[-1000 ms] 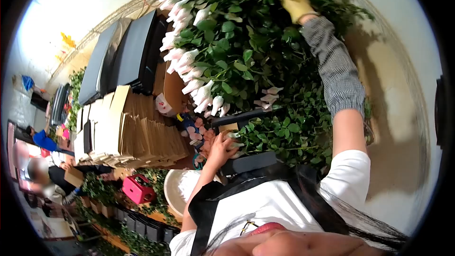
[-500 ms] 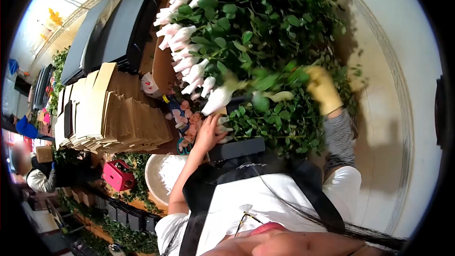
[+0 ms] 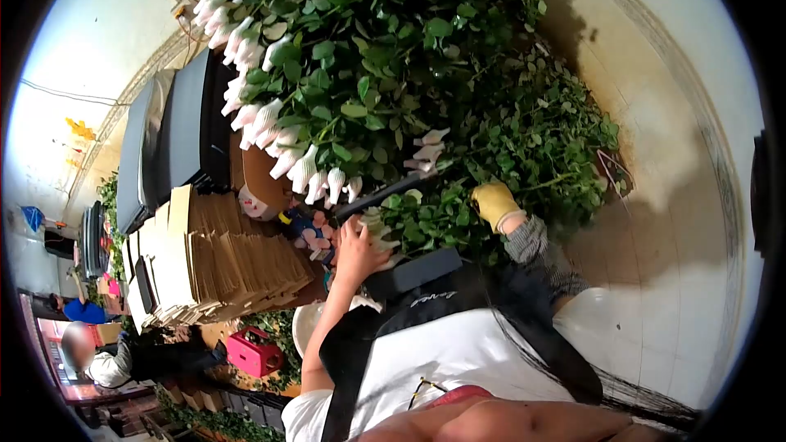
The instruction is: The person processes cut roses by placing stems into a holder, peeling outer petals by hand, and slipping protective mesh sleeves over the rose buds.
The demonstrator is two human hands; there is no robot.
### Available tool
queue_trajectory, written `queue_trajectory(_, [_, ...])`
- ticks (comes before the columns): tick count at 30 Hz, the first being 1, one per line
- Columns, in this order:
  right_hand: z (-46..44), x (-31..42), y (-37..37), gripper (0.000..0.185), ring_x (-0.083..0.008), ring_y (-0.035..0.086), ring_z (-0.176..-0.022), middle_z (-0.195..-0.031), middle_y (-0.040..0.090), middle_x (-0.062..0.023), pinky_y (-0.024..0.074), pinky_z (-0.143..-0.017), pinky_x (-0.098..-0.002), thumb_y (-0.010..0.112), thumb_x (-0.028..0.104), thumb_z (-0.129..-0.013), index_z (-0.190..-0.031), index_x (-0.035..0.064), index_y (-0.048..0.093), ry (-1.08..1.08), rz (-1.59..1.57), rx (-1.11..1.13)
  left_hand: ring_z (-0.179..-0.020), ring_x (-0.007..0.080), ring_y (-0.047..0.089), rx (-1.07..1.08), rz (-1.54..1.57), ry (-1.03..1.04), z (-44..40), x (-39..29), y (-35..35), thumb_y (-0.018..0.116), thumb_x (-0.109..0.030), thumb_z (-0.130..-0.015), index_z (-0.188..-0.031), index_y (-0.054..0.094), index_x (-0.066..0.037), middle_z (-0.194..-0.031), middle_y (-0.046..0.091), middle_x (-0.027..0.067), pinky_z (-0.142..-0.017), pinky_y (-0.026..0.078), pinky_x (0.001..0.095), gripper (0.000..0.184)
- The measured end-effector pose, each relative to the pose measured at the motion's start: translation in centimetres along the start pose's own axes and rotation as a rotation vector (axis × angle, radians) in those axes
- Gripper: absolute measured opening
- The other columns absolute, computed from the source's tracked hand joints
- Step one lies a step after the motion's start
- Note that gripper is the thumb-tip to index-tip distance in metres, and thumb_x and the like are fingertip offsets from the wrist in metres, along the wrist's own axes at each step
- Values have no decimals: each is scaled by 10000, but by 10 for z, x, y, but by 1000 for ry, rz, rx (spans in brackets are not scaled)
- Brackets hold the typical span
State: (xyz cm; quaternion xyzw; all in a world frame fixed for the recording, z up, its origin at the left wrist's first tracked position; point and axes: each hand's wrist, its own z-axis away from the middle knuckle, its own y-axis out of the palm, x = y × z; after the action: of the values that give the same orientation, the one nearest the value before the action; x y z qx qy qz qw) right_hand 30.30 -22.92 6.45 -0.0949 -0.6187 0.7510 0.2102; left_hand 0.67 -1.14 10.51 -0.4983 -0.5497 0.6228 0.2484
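My bare left hand [image 3: 357, 252] has its fingers curled over pale netted flower heads [image 3: 378, 229] at the left end of a dark open box [image 3: 416, 272]. My right hand [image 3: 496, 206], in a yellow glove, is closed around leafy stems [image 3: 430, 217] lying in that box; its fingertips are partly hidden. Beyond the box lies a large heap of green stems [image 3: 385, 49], with white netted heads [image 3: 266, 123] along its left side. A few more netted heads [image 3: 427, 151] rest on the leaves just past the box's far edge.
A stack of brown cardboard sheets [image 3: 233, 258] and large dark panels [image 3: 192, 119] stand at the left. Pink petals [image 3: 315, 233] lie near my left hand. Lower left are a red stool [image 3: 254, 352], a white tub [image 3: 307, 327] and another person [image 3: 115, 364]. A wall rises at the right.
My right hand has come down from the big heap and moved in toward the box; the netted rose seen in motion earlier is no longer apart. My left hand has stayed at the flower heads.
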Motion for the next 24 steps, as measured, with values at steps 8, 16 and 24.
queue_trajectory(8, [-26,-52,-47,503,-234,581,-1243,-1356,613,-152,465,-1041,-344,647,254,-958,-1392,26,534,-63,-863,415,-1328,506,375,-44,263,-58,12,12,28,876,-276,-679,-1338,526,-57,-1452,284,289,-1062,418,529,777])
queue_trajectory(16, [-110,14,-255,344,-251,669,-1085,-1187,698,-108,526,-982,-369,668,92,-914,-1256,73,639,-353,-627,-756,-1276,450,464,-105,277,-108,17,11,36,881,-259,-679,-1345,555,-95,-1483,327,271,-1046,453,495,759])
queue_trajectory(24, [-208,50,-218,148,-260,672,-731,-684,660,-44,526,-752,-368,609,95,-801,-705,150,706,-223,270,-868,-1298,452,449,-99,309,-144,15,6,31,889,-250,-669,-1310,581,-80,-1488,322,260,-1057,444,495,731])
